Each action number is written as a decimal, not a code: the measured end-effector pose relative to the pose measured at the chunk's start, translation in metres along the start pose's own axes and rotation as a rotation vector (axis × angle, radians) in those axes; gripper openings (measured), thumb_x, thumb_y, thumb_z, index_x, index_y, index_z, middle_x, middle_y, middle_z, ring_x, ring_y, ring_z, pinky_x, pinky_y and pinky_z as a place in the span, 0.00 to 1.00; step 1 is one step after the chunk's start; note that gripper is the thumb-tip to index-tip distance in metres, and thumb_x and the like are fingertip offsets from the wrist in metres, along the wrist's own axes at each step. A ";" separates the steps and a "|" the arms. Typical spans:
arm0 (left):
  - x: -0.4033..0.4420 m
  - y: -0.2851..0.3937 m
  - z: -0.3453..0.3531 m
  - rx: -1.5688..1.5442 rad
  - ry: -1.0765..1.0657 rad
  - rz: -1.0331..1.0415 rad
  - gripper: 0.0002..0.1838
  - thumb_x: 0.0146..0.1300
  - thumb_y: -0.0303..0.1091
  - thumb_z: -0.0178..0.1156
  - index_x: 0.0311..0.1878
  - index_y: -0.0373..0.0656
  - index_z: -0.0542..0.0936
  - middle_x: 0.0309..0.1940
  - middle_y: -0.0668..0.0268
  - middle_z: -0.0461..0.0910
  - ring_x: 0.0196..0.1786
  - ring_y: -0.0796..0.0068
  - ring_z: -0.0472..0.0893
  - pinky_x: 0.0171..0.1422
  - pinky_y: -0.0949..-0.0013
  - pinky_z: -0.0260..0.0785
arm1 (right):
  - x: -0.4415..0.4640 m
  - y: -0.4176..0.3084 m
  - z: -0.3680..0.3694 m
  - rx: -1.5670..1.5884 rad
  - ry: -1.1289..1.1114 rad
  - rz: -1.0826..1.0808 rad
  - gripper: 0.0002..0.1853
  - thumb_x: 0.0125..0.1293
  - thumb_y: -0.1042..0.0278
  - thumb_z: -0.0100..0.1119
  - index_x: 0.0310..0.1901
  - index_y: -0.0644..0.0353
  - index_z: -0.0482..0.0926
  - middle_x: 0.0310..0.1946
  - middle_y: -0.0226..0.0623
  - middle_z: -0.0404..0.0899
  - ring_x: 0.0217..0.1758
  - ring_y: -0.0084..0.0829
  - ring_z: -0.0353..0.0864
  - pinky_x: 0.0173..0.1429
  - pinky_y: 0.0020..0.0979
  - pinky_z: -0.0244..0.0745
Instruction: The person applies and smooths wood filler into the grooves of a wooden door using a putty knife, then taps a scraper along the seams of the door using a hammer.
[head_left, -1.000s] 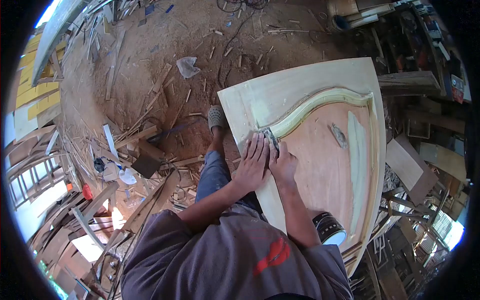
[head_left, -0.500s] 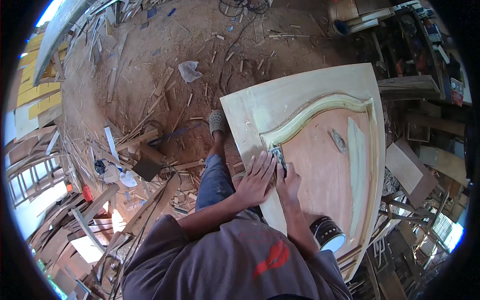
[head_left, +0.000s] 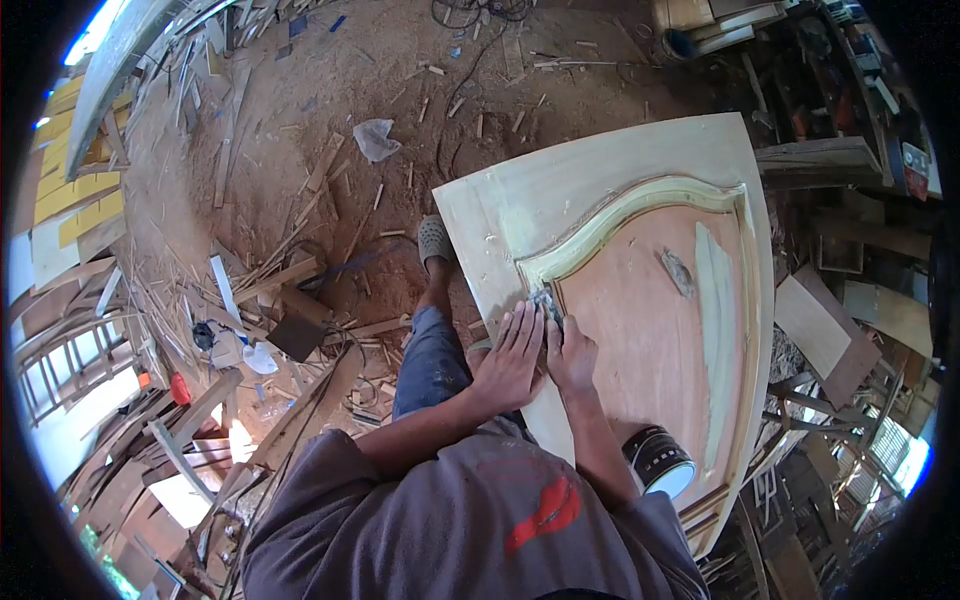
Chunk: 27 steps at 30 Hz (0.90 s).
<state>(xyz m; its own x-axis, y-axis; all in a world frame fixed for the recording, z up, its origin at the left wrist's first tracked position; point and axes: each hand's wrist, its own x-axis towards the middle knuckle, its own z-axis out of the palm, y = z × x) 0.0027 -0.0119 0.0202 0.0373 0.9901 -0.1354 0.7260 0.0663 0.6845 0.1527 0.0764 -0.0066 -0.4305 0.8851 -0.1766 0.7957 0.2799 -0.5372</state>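
Observation:
A wooden door panel [head_left: 620, 340] with a curved, raised moulding [head_left: 640, 215] lies before me. My left hand [head_left: 510, 355] rests flat along the door's left frame, fingers stretched out and close together, its fingertips beside the small tool. My right hand [head_left: 572, 358] is closed round a small dark tool [head_left: 545, 302] with a pale, smeared end, set at the inner corner of the moulding. What kind of tool it is, I cannot make out. A greyish crumpled piece [head_left: 677, 273] lies on the panel, left of a pale filler-like streak [head_left: 712, 345].
A black can [head_left: 655, 455] with a pale top stands on the door near my right forearm. Wood scraps [head_left: 290, 270] and a plastic bag [head_left: 376, 140] litter the dirt floor. Boards [head_left: 820, 330] are piled at the right. My shoe [head_left: 434, 240] is by the door's left edge.
The tool has shifted slightly up and left with my right hand, and more of it is covered by fingers. My left hand stays beside it.

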 end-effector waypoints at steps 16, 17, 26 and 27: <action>0.013 -0.009 -0.009 0.032 0.019 0.001 0.54 0.67 0.46 0.65 0.86 0.19 0.54 0.88 0.26 0.49 0.93 0.29 0.45 0.97 0.37 0.35 | 0.023 -0.004 0.002 -0.071 -0.087 0.024 0.16 0.84 0.52 0.56 0.47 0.58 0.79 0.29 0.56 0.87 0.31 0.59 0.90 0.40 0.59 0.84; 0.015 -0.011 -0.008 0.027 0.019 -0.003 0.54 0.67 0.46 0.65 0.86 0.19 0.54 0.88 0.26 0.49 0.93 0.29 0.45 0.97 0.37 0.35 | 0.022 -0.004 0.001 -0.067 -0.093 0.032 0.16 0.85 0.51 0.56 0.47 0.58 0.79 0.29 0.56 0.87 0.31 0.60 0.90 0.40 0.59 0.84; 0.012 -0.012 -0.008 -0.010 0.029 0.007 0.55 0.64 0.44 0.65 0.87 0.20 0.54 0.89 0.27 0.49 0.94 0.30 0.44 0.98 0.39 0.34 | 0.028 -0.007 -0.001 -0.069 -0.097 0.041 0.17 0.85 0.51 0.55 0.44 0.57 0.78 0.28 0.57 0.86 0.31 0.61 0.89 0.40 0.60 0.83; 0.016 -0.013 -0.011 -0.013 0.037 -0.006 0.55 0.64 0.44 0.65 0.87 0.20 0.54 0.89 0.28 0.49 0.94 0.30 0.44 0.98 0.39 0.34 | 0.034 -0.008 0.001 -0.061 -0.087 0.025 0.17 0.85 0.51 0.55 0.44 0.58 0.78 0.28 0.57 0.86 0.31 0.61 0.89 0.40 0.60 0.83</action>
<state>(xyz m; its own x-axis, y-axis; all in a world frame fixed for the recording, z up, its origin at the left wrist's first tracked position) -0.0138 0.0046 0.0173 0.0074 0.9936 -0.1129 0.7174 0.0734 0.6928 0.1312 0.1037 -0.0088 -0.4433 0.8573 -0.2617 0.8302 0.2825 -0.4805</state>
